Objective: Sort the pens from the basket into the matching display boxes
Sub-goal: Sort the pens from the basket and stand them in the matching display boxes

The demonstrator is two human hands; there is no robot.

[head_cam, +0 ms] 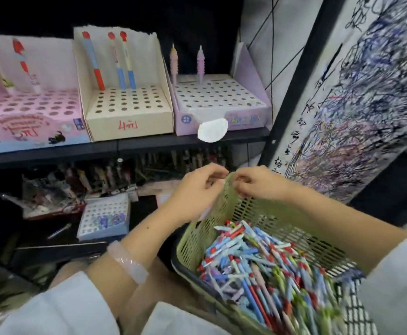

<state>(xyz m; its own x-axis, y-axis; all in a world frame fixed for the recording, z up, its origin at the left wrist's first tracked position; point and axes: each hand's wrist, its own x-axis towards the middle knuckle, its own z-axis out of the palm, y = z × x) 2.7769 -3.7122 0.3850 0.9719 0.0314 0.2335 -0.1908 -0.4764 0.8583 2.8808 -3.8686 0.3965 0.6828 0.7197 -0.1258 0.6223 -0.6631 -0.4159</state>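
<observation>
A green slotted basket [224,228] sits on my lap at lower right, full of several mixed pens [258,267] in red, blue, lilac and green. My left hand [195,192] and my right hand [260,182] meet at the basket's far corner, fingers curled and pinching its rim. On the shelf above stand three display boxes with hole grids. The pink box [28,117] holds two pens, the cream box [127,112] holds three red-and-blue pens [122,66], and the lilac box [221,102] holds two pink and lilac pens [188,64].
The black shelf edge [149,147] runs below the boxes, with a white round tag [212,130] hanging off it. The lower shelf holds cluttered pens and a small blue hole box [105,216]. A scribbled test sheet [357,105] on a black frame stands at the right.
</observation>
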